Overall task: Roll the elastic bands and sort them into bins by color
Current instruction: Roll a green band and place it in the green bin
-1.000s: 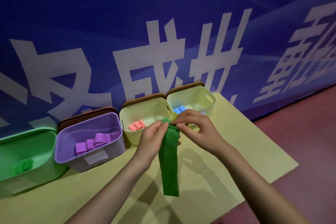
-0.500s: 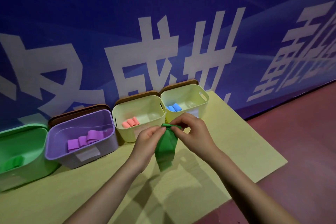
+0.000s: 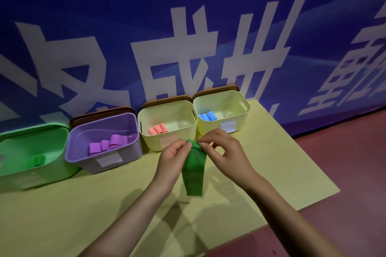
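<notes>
Yellow worktop [image 3: 271,173] against wall, four bins lined up at back edge within reach: green bin [image 3: 31,152], purple bin [image 3: 100,144], two cream bins [image 3: 167,123] holding pink and blue rolls. Green band [image 3: 193,171] held above worktop centre, tail hanging free, likely so gravity keeps it straight for rolling. Left hand [image 3: 173,158] and right hand [image 3: 225,152] each pinching band's top end, grip tight there to start the roll.

A pale yellow flat mat [image 3: 271,152] covers part of a dark red floor [image 3: 344,173]. Behind it stands a deep blue wall banner [image 3: 125,6] printed with large white characters [image 3: 177,64]
</notes>
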`<control>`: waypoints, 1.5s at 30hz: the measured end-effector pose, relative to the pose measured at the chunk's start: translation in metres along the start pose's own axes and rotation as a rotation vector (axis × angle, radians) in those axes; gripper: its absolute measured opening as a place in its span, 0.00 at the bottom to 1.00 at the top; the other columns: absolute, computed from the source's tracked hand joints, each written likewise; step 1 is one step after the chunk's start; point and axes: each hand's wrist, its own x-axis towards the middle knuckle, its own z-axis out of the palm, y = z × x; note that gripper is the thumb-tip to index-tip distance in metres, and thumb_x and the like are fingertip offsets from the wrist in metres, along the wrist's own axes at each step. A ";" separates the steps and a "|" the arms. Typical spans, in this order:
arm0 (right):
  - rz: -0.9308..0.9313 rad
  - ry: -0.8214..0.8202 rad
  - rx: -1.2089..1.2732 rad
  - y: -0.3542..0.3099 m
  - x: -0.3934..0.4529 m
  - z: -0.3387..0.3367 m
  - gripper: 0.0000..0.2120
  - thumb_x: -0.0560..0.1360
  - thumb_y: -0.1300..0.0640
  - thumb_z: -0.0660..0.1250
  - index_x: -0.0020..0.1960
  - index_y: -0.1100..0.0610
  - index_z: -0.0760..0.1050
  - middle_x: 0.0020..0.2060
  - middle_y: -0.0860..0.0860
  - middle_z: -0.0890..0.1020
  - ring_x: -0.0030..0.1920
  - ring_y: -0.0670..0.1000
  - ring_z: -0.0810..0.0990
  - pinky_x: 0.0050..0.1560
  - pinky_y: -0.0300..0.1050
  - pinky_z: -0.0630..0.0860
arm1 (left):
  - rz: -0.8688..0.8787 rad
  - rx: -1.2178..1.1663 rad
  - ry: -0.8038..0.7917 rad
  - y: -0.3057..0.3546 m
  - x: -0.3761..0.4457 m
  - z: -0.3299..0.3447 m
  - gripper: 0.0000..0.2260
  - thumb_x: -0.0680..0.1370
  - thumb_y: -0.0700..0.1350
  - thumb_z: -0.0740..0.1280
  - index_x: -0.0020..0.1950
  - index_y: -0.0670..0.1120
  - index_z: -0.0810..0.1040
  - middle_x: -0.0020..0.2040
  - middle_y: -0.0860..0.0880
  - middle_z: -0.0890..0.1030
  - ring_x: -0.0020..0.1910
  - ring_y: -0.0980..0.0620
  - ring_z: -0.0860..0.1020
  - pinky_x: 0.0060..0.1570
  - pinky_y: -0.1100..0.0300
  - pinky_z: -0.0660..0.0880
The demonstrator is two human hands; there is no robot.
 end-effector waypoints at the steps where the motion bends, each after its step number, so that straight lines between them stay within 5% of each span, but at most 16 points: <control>1: 0.086 0.010 0.054 -0.001 0.000 0.001 0.08 0.75 0.59 0.68 0.54 0.54 0.82 0.44 0.48 0.81 0.46 0.45 0.79 0.46 0.37 0.75 | 0.046 0.058 -0.004 0.000 -0.001 0.000 0.09 0.80 0.40 0.63 0.42 0.38 0.76 0.38 0.43 0.74 0.39 0.50 0.71 0.42 0.56 0.66; 5: 0.231 -0.024 0.130 -0.001 -0.004 0.007 0.07 0.75 0.61 0.69 0.51 0.55 0.83 0.43 0.46 0.84 0.43 0.46 0.80 0.46 0.41 0.76 | 0.187 0.265 -0.047 -0.001 -0.005 -0.004 0.11 0.78 0.46 0.62 0.43 0.38 0.74 0.36 0.45 0.72 0.36 0.55 0.69 0.37 0.59 0.65; 9: 0.243 0.030 0.180 -0.005 -0.005 0.013 0.04 0.74 0.63 0.69 0.46 0.56 0.82 0.41 0.47 0.83 0.42 0.45 0.80 0.45 0.38 0.75 | 0.172 0.231 -0.087 0.004 -0.006 -0.008 0.11 0.77 0.46 0.64 0.44 0.37 0.75 0.36 0.46 0.73 0.36 0.57 0.71 0.36 0.62 0.66; 13: 0.248 0.015 0.198 -0.009 -0.008 0.025 0.01 0.74 0.63 0.69 0.44 0.59 0.79 0.40 0.51 0.82 0.42 0.51 0.79 0.45 0.45 0.77 | 0.243 0.271 -0.083 0.000 -0.004 -0.015 0.16 0.76 0.50 0.65 0.43 0.36 0.74 0.37 0.35 0.72 0.35 0.49 0.70 0.36 0.56 0.65; 16: 0.178 0.012 0.106 -0.013 -0.007 0.030 0.02 0.74 0.60 0.67 0.43 0.59 0.76 0.37 0.48 0.78 0.39 0.46 0.75 0.41 0.38 0.73 | 0.294 0.299 -0.076 -0.001 -0.006 -0.020 0.20 0.74 0.55 0.62 0.41 0.35 0.72 0.35 0.35 0.70 0.33 0.45 0.67 0.34 0.55 0.64; 19: 0.122 0.062 0.043 -0.020 -0.001 0.038 0.02 0.74 0.60 0.67 0.43 0.58 0.76 0.36 0.44 0.75 0.38 0.44 0.73 0.40 0.32 0.69 | 0.265 0.226 -0.009 0.005 -0.006 -0.024 0.12 0.77 0.46 0.66 0.39 0.38 0.74 0.32 0.44 0.73 0.33 0.52 0.70 0.34 0.58 0.67; 22: 0.102 0.120 0.076 -0.025 0.010 0.048 0.03 0.73 0.63 0.68 0.43 0.57 0.77 0.37 0.45 0.77 0.38 0.44 0.74 0.41 0.31 0.70 | 0.077 -0.007 0.014 0.014 -0.003 -0.029 0.05 0.78 0.41 0.65 0.47 0.42 0.81 0.42 0.45 0.82 0.43 0.51 0.79 0.46 0.56 0.74; 26: 0.044 0.118 0.064 -0.028 0.026 0.056 0.03 0.72 0.64 0.68 0.43 0.57 0.79 0.37 0.48 0.78 0.38 0.43 0.74 0.41 0.31 0.70 | -0.167 -0.235 -0.005 0.021 0.004 -0.047 0.22 0.72 0.54 0.65 0.59 0.41 0.79 0.54 0.39 0.82 0.55 0.41 0.79 0.60 0.41 0.72; 31: -0.149 0.038 -0.096 -0.022 0.040 0.064 0.03 0.72 0.62 0.68 0.44 0.57 0.79 0.37 0.47 0.76 0.40 0.44 0.74 0.41 0.39 0.72 | -0.126 -0.166 0.049 0.020 0.011 -0.061 0.17 0.72 0.54 0.66 0.54 0.45 0.82 0.51 0.43 0.84 0.55 0.43 0.80 0.61 0.42 0.72; 36: -0.240 -0.051 -0.132 -0.017 0.051 0.068 0.07 0.72 0.61 0.69 0.49 0.57 0.83 0.40 0.47 0.78 0.43 0.49 0.77 0.44 0.43 0.75 | -0.041 -0.103 0.129 0.014 0.012 -0.063 0.09 0.80 0.43 0.62 0.50 0.47 0.82 0.47 0.47 0.84 0.52 0.46 0.80 0.59 0.48 0.73; 42: 0.094 -0.126 0.170 -0.027 0.046 0.062 0.11 0.76 0.60 0.68 0.57 0.49 0.80 0.45 0.47 0.81 0.46 0.42 0.78 0.46 0.31 0.72 | -0.014 -0.025 0.106 0.015 0.006 -0.067 0.10 0.81 0.42 0.60 0.52 0.49 0.81 0.47 0.50 0.85 0.50 0.51 0.81 0.50 0.58 0.75; 45: 0.246 -0.124 0.275 -0.032 0.044 0.061 0.11 0.74 0.61 0.70 0.49 0.45 0.81 0.42 0.43 0.84 0.44 0.40 0.81 0.47 0.34 0.75 | 0.038 0.081 0.065 0.016 0.005 -0.065 0.09 0.81 0.42 0.60 0.51 0.47 0.80 0.44 0.50 0.83 0.46 0.54 0.79 0.46 0.62 0.73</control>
